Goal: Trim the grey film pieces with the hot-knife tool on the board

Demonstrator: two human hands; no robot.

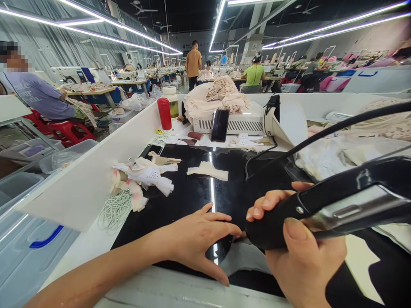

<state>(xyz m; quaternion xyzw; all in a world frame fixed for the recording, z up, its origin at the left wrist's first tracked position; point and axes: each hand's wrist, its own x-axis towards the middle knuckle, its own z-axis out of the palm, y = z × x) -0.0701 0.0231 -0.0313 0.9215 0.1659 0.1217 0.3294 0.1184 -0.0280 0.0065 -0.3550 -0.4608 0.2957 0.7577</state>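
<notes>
My right hand (298,244) is wrapped around the thick black handle of a corded hand tool (340,205), which has a silvery metal lever along its side. The tool's working end is hidden, so I cannot tell its kind. My left hand (202,239) has its fingers spread over the glossy black work surface (180,222), holding nothing. Its index fingertip lies close to the rounded handle end. Between the hands is a thin greyish piece (245,259), partly covered by my right hand. Farther forward lies a cream fabric piece (208,171).
White fabric pieces (144,173) and a tangle of pale elastic cord (115,209) lie at left. A phone (220,125) leans on a vented white box (237,122) piled with pink fabric (212,98). A red flask (165,113) stands nearby. A black cable (337,124) arches at right.
</notes>
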